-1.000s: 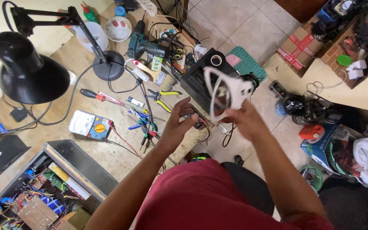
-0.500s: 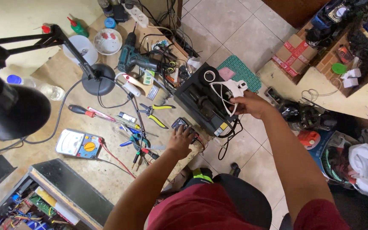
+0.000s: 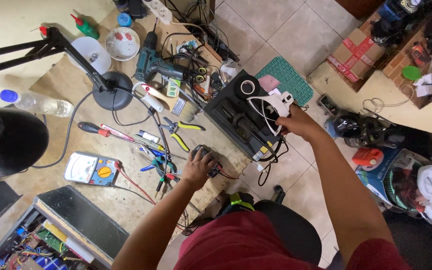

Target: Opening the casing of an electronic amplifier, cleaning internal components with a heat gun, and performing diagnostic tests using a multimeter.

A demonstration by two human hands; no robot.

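Since the frame a second ago, the white plastic frame [image 3: 268, 107] has been lowered from mid-air, where it was held up in front of the camera, onto the top of the black box-shaped device [image 3: 243, 122] at the edge of the workbench [image 3: 36, 145]; it appears to be in the course of being set down or fitted there. The right hand [image 3: 298, 122] is closed around the frame's near end, fingers curled over it, with the rest of the frame projecting away from the palm towards a roll of black tape [image 3: 247, 87]. The left hand [image 3: 198, 165] has been moved slightly forward and is pressed flat, fingers bent, over a small dark part [image 3: 211, 167] with red wires just beside the device. Yellow-handled pliers [image 3: 181, 132] lie near that hand.
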